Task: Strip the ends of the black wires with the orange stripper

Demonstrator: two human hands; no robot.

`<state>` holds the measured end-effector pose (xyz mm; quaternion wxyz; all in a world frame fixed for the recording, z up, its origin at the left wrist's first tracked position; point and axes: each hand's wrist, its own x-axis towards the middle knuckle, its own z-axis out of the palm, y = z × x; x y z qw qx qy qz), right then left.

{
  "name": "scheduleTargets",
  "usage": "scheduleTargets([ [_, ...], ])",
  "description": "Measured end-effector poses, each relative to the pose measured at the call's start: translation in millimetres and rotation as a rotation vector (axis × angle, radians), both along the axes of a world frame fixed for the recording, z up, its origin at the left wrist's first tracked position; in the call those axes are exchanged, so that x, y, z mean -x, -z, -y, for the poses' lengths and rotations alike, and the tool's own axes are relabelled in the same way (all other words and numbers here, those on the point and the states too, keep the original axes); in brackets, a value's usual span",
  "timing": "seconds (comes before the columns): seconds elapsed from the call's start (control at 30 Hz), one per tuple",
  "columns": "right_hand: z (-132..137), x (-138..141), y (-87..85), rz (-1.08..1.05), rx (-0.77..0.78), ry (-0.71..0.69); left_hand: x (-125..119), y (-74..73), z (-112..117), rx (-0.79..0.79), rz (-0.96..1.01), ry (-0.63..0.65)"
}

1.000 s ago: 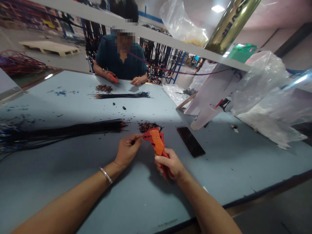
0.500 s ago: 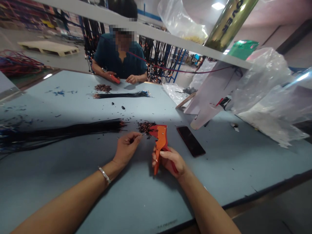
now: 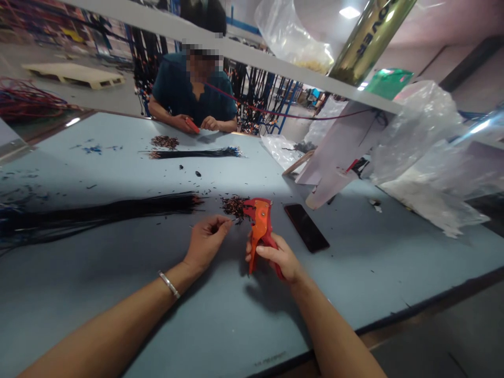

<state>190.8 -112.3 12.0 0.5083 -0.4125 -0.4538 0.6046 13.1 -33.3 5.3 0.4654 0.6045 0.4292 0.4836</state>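
My right hand (image 3: 277, 258) grips the handles of an orange and red wire stripper (image 3: 260, 224), its jaws pointing up and away over a small heap of stripped wire ends (image 3: 233, 205). My left hand (image 3: 207, 240) is pinched shut just left of the jaws, holding a thin wire too small to make out clearly. A long bundle of black wires (image 3: 98, 211) lies on the blue table (image 3: 118, 294) to the left of my left hand, its ends pointing toward the heap.
A dark phone (image 3: 306, 228) lies right of the stripper. Across the table a person in a dark shirt (image 3: 192, 94) handles a red tool beside another wire bundle (image 3: 197, 153) and scrap heap (image 3: 164, 141). Plastic bags (image 3: 429, 157) crowd the right side under a shelf rail.
The stripper has swung from lying tilted left near my left hand to standing more upright, its jaws over the heap. My left hand has stayed pinched and shifted slightly.
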Motion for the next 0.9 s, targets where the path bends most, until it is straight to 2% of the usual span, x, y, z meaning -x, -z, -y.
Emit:
scheduleTargets([
  [0.1, 2, 0, -6.8, 0.43, -0.219, 0.13, -3, -2.4, 4, 0.045, 0.034, 0.056],
  [0.2, 2, 3, -5.3, 0.868, -0.478, 0.283, -5, -4.7, 6, 0.077, 0.08, 0.12],
  [0.3, 0, 8, 3.5, 1.08, -0.628, 0.337, -5, -3.5, 5, 0.11, 0.17, 0.186],
  [0.53, -4, 10, 13.1, 1.216, -0.715, 0.332, -7, 2.1, 4, 0.173, 0.291, 0.174],
  [0.9, -7, 11, 14.4, 1.228, -0.707, 0.327, -6, -7.1, 7, 0.15, 0.183, 0.186],
])
